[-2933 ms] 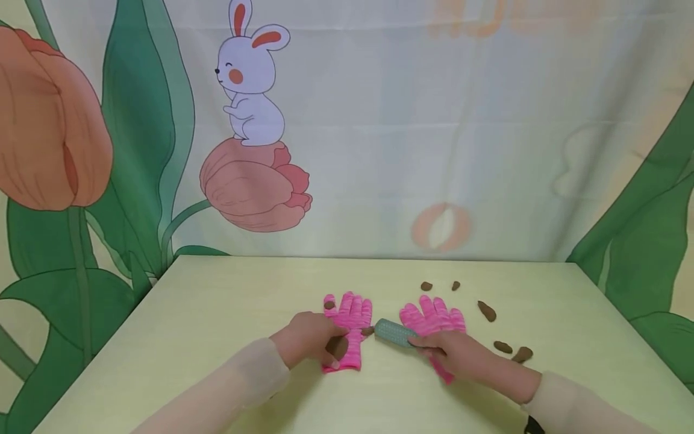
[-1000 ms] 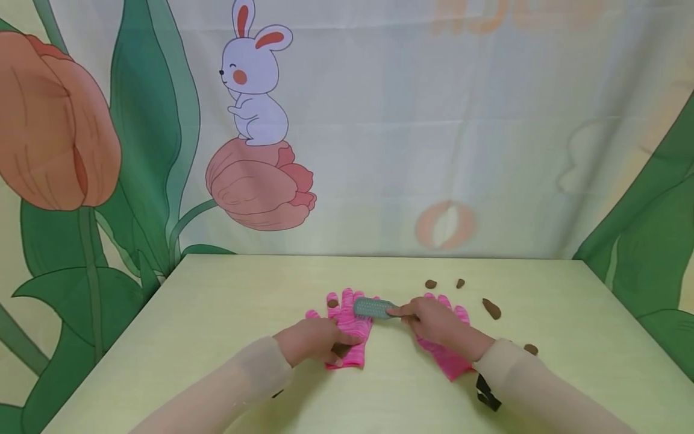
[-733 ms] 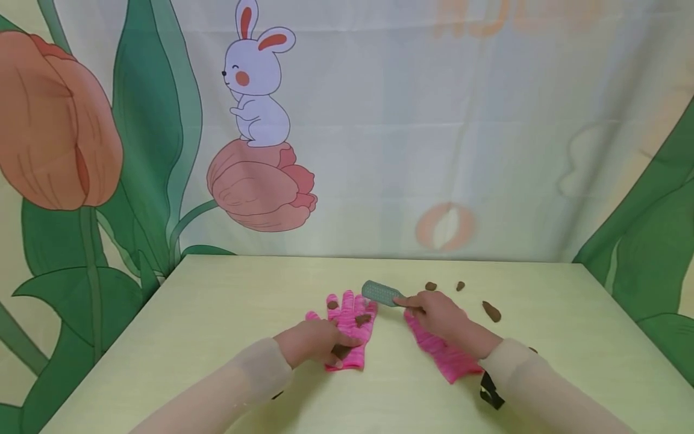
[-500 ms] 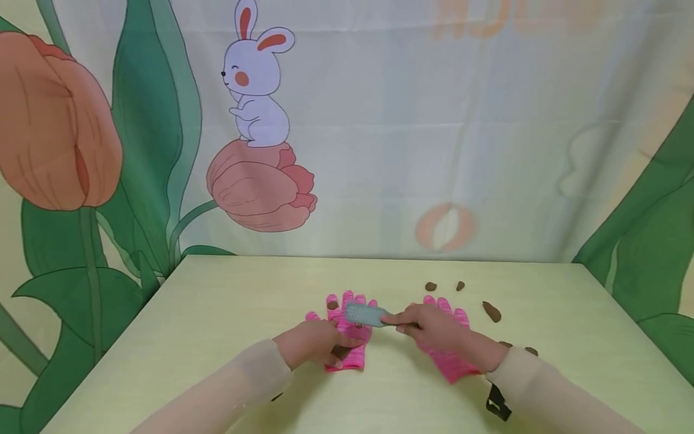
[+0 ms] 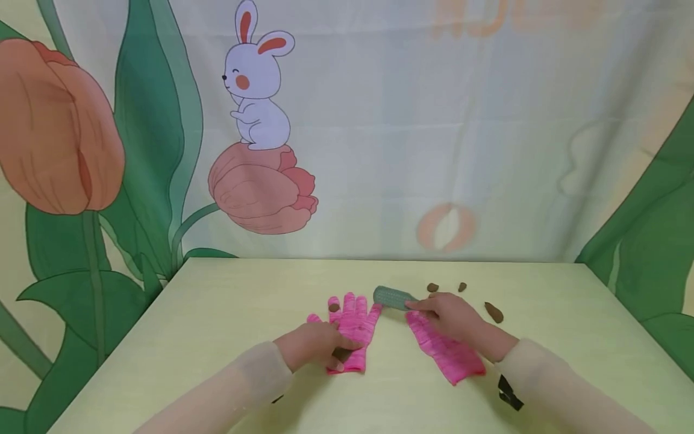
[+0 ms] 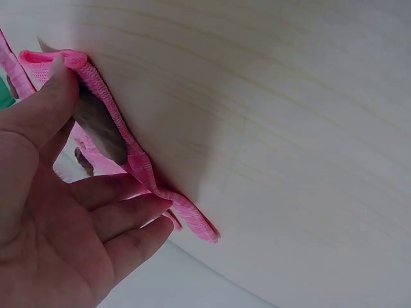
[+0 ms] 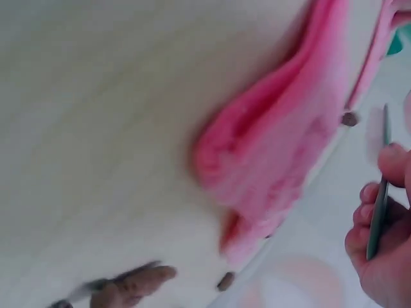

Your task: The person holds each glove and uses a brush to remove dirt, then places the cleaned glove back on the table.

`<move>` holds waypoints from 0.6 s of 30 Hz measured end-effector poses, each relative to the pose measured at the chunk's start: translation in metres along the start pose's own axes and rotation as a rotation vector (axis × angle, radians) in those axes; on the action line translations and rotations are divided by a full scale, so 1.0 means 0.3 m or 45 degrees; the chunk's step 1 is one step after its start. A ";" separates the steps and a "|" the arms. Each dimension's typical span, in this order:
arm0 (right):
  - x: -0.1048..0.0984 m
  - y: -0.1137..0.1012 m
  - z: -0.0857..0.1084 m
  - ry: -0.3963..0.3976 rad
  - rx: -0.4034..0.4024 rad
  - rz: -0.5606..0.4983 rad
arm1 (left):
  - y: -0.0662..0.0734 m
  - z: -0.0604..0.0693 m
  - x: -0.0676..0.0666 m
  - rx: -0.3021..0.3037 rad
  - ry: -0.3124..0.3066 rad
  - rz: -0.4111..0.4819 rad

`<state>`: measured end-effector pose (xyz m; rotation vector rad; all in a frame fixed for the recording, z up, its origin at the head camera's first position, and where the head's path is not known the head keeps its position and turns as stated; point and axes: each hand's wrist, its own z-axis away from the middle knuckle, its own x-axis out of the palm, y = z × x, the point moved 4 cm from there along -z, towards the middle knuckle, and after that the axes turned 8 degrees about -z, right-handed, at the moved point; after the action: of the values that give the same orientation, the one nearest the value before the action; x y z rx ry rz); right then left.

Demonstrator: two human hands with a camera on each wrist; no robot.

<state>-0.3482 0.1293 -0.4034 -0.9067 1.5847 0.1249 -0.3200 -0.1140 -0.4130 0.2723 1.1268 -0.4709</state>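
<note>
My left hand (image 5: 314, 345) rests on the left pink glove (image 5: 355, 322), fingers fairly straight. In the left wrist view, the thumb of this hand (image 6: 51, 218) presses the cuff beside a brown piece (image 6: 99, 125). Another brown piece (image 5: 334, 307) lies on a glove finger. My right hand (image 5: 458, 316) grips the handle of a grey-green textured brush (image 5: 391, 298), its head above and right of the left glove's fingertips. Below that hand lies the second pink glove (image 5: 447, 355), its fingers mostly hidden. The right wrist view shows the brush (image 7: 379, 218) edge-on.
Brown pieces (image 5: 432, 287) (image 5: 462, 287) (image 5: 494, 312) lie on the pale table (image 5: 233, 301) behind and right of my right hand. A dark object (image 5: 509, 395) shows by the right sleeve. A curtain (image 5: 368, 150) printed with a rabbit and tulips hangs behind the table.
The brush has moved off the left glove, up and to the right. The brown piece seen near that glove's fingers is no longer visible there. My left hand has stayed in place.
</note>
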 end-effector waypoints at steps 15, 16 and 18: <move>-0.046 -0.041 0.000 0.119 0.213 -0.255 | 0.005 -0.003 0.016 0.021 0.054 -0.063; -0.055 -0.035 0.001 0.140 0.225 -0.270 | 0.005 -0.002 0.018 0.014 0.048 -0.061; -0.055 -0.026 0.006 0.114 0.229 -0.274 | 0.006 0.000 0.020 0.011 0.041 -0.049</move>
<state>-0.3430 0.1327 -0.3862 -0.9448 1.5422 -0.2098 -0.3170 -0.1138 -0.4185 0.2665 1.1631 -0.5069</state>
